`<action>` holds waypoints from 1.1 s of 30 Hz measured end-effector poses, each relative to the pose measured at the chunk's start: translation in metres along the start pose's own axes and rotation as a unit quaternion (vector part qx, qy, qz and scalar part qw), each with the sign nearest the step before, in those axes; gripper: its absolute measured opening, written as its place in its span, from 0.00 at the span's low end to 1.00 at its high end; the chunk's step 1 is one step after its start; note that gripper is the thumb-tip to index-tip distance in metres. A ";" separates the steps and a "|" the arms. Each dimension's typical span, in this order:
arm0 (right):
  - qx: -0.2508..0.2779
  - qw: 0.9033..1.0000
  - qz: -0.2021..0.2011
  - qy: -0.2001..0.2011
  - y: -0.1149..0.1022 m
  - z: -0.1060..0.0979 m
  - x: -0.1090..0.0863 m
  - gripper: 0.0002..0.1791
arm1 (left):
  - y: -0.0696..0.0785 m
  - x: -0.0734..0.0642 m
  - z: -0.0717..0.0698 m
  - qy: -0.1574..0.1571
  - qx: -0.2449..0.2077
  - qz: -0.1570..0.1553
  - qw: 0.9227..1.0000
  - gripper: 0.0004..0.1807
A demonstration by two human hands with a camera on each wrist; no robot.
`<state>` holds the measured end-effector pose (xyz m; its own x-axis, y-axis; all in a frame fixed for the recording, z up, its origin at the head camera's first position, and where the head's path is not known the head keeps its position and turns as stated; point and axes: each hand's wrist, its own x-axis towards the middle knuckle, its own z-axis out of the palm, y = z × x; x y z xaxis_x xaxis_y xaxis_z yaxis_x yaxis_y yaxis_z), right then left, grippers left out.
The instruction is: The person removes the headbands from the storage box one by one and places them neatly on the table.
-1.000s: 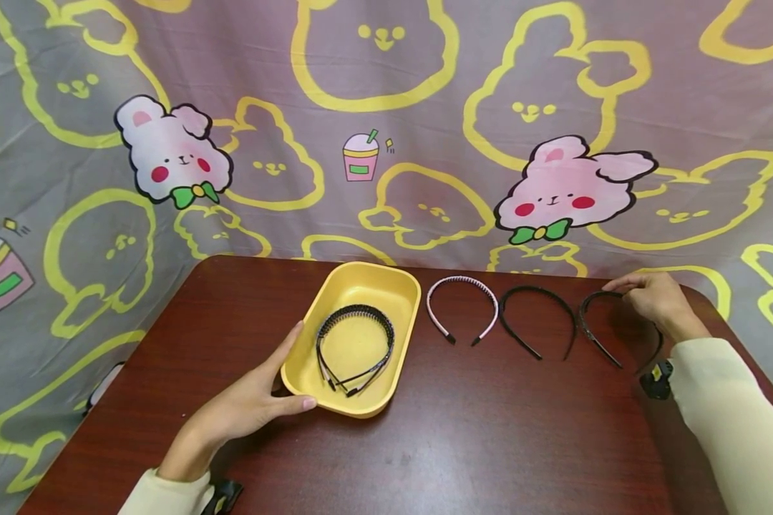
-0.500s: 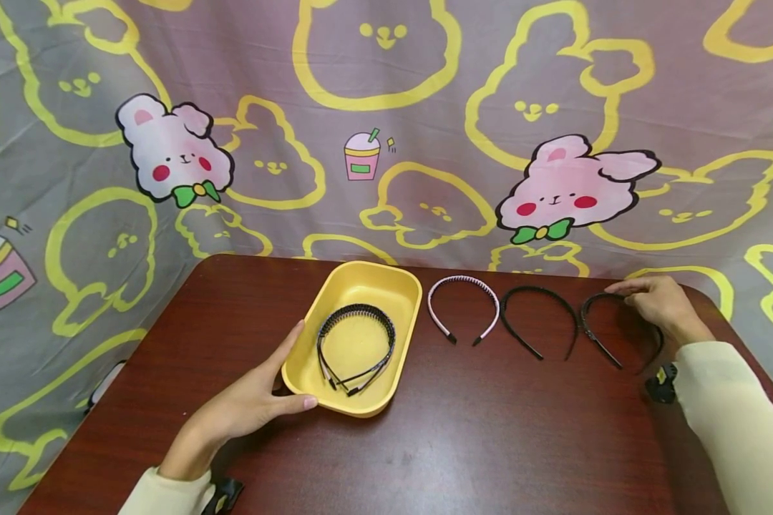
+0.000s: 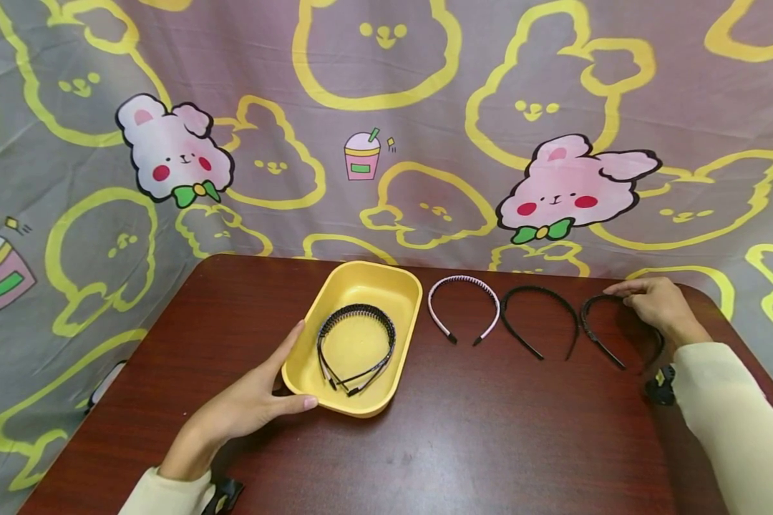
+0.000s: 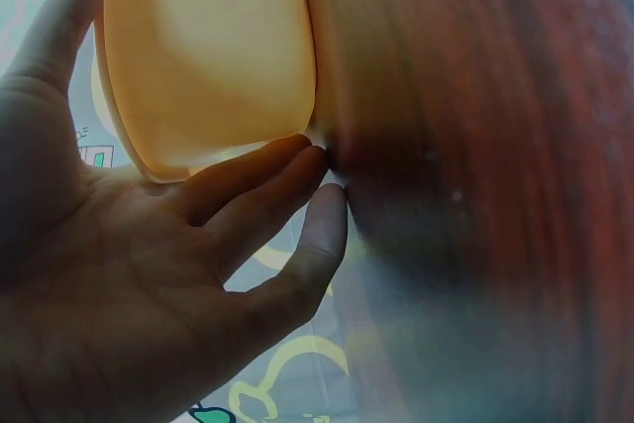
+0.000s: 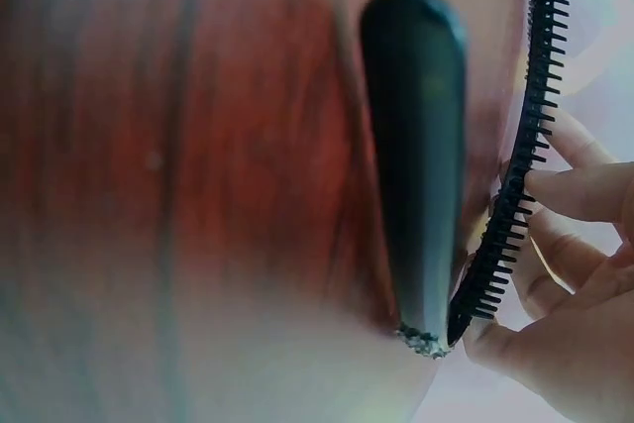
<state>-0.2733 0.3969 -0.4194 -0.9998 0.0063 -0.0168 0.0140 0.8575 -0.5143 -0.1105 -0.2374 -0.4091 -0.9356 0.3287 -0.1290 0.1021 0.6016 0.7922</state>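
In the head view my left hand [image 3: 245, 404] grips the near left corner of a yellow plastic basin [image 3: 368, 277]. Its thumb lies along the near side and its fingers along the left wall. The left wrist view shows the fingertips against the outer wall. Stacked headbands [image 3: 359, 309] lie in the basin. At the far right, my right hand [image 3: 666, 311] pinches the top of a black headband [image 3: 587, 325]. Small comb teeth and a glittery edge show on this headband [image 5: 540, 66] in the right wrist view. My hand hides part of its band.
Between the basin and the right hand, a pink-and-black headband [image 3: 462, 279] and a plain black headband [image 3: 540, 289] lie in a row on the dark brown table [image 3: 489, 429]. A cartoon-printed curtain [image 3: 425, 129] hangs just behind the table's back edge.
The black headband at the far right and my right hand on it have shifted only very slightly. My left hand, the basin and the other headbands look the same.
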 end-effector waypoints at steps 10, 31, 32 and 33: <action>0.005 1.000 0.012 -0.003 0.000 0.002 0.000 0.18 | 0.001 0.000 0.000 0.001 0.002 0.000 1.000 0.63; -0.035 0.999 -0.031 -0.003 -0.001 -0.002 -0.002 0.16 | 0.001 0.000 0.000 0.000 0.001 -0.001 1.000 0.64; -0.035 0.999 -0.030 -0.003 0.000 -0.002 -0.002 0.16 | 0.001 0.000 0.000 0.000 0.001 -0.001 1.000 0.64; -0.034 0.999 -0.030 -0.003 0.000 -0.002 -0.002 0.16 | 0.001 0.000 0.000 0.001 0.001 0.000 1.000 0.64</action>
<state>-0.2710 0.3978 -0.4178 -0.9988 -0.0480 0.0069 -0.0460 0.8896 -0.4545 -0.1102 -0.2371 -0.4083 -0.9360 0.3275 -0.1289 0.1020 0.6028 0.7913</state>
